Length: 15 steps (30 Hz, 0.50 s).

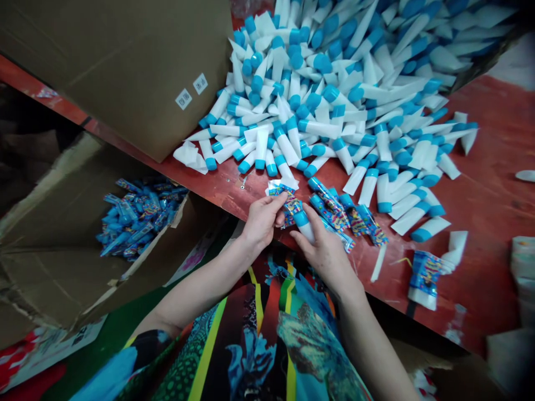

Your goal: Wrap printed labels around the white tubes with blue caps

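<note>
My left hand (264, 220) pinches a small blue printed wrapper (292, 205) between thumb and fingers at the table's front edge. In my right hand (328, 250) is a white tube with a blue cap (304, 225), its capped end against the wrapper. Whether the cap sits inside the wrapper, I cannot tell. Just right of the hands lie several tubes in printed wrappers (332, 206). Beyond them spreads a large heap of bare white tubes with blue caps (288, 142).
On the left, a cardboard box (125, 72) stands on the red table (480, 167). Below it, an open carton (45, 239) holds wrapped tubes (134, 217). A blue printed packet (425, 275) lies at the right, beside a white strip (378, 263).
</note>
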Tool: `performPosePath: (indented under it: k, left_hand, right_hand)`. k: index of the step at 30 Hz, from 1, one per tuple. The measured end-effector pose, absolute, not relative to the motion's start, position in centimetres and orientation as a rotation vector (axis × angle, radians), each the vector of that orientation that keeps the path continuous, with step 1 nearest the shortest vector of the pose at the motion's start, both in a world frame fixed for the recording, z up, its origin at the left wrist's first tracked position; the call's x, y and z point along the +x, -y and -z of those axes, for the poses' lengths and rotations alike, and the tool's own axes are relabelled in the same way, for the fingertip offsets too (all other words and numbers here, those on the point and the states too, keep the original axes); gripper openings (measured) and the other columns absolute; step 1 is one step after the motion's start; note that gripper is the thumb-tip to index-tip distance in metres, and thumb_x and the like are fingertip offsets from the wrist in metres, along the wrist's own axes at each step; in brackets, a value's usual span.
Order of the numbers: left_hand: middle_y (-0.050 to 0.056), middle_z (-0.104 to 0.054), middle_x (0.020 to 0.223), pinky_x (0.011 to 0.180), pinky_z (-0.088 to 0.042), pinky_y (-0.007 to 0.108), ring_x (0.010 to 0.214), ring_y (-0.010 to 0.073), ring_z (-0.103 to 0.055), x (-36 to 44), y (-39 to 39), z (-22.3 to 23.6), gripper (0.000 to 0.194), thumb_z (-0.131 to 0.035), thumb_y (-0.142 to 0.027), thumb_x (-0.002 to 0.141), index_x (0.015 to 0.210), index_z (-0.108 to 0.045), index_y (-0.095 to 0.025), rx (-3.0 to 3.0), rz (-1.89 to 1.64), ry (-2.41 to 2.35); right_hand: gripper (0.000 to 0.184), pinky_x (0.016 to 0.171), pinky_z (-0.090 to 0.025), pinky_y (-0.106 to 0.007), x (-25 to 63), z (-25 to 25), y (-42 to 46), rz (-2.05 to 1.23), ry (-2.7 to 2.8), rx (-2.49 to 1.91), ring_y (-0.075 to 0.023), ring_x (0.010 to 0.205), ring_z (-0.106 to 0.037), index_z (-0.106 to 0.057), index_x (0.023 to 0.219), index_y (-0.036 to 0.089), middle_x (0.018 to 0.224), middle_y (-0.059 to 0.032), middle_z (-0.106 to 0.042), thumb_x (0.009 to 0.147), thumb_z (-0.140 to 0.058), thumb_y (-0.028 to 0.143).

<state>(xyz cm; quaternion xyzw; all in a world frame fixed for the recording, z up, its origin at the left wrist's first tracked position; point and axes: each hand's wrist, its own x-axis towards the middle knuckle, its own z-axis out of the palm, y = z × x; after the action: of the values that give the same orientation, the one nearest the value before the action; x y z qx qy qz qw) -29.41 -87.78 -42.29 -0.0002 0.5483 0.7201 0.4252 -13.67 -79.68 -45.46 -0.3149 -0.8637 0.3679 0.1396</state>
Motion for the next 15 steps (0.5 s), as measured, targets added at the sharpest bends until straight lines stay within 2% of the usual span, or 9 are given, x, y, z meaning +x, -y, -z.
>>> performPosePath:
  k: [4,7,11,15]
  left_hand:
    - [-0.005,-0.048,0.049,0.053,-0.028,0.023,0.047,0.0055,-0.039,-29.3,87.9,42.3,0.051,-0.093,-0.039,0.100,0.067,-0.061,-0.018,-0.005,-1.802,-1.366]
    - [-0.005,-0.048,0.050,0.052,-0.025,0.025,0.046,0.0053,-0.038,-29.2,88.0,42.4,0.054,-0.097,-0.046,0.096,0.067,-0.061,-0.018,0.024,-1.754,-1.375]
    - [-0.003,-0.047,0.048,0.052,-0.023,0.028,0.045,0.0061,-0.038,-28.9,88.3,42.6,0.057,-0.096,-0.045,0.097,0.063,-0.059,-0.018,0.153,-1.631,-1.361]
    - [-0.003,-0.045,0.047,0.054,-0.023,0.029,0.046,0.0067,-0.037,-28.2,88.4,42.9,0.060,-0.093,-0.043,0.098,0.059,-0.055,-0.019,0.195,-1.626,-1.386]
  right_hand:
    - [0.073,0.090,-0.072,-0.054,-13.9,45.2,79.6,-1.032,2.562,-0.863,-0.0418,0.104,-0.088,-0.062,0.177,0.029,0.131,-0.0137,-0.090,0.107,-0.069,0.047]
    - [0.068,0.099,-0.072,-0.053,-14.1,45.4,79.6,-1.032,2.533,-0.830,-0.0402,0.115,-0.088,-0.066,0.172,0.031,0.142,-0.0120,-0.087,0.106,-0.070,0.044]
    - [0.061,0.095,-0.072,-0.053,-14.5,45.8,79.9,-1.002,2.496,-0.848,-0.0423,0.114,-0.088,-0.071,0.165,0.031,0.135,-0.0122,-0.089,0.104,-0.069,0.041]
    - [0.058,0.090,-0.072,-0.054,-14.8,46.0,80.3,-1.010,2.480,-0.883,-0.0441,0.110,-0.087,-0.069,0.163,0.028,0.132,-0.0155,-0.088,0.106,-0.065,0.040]
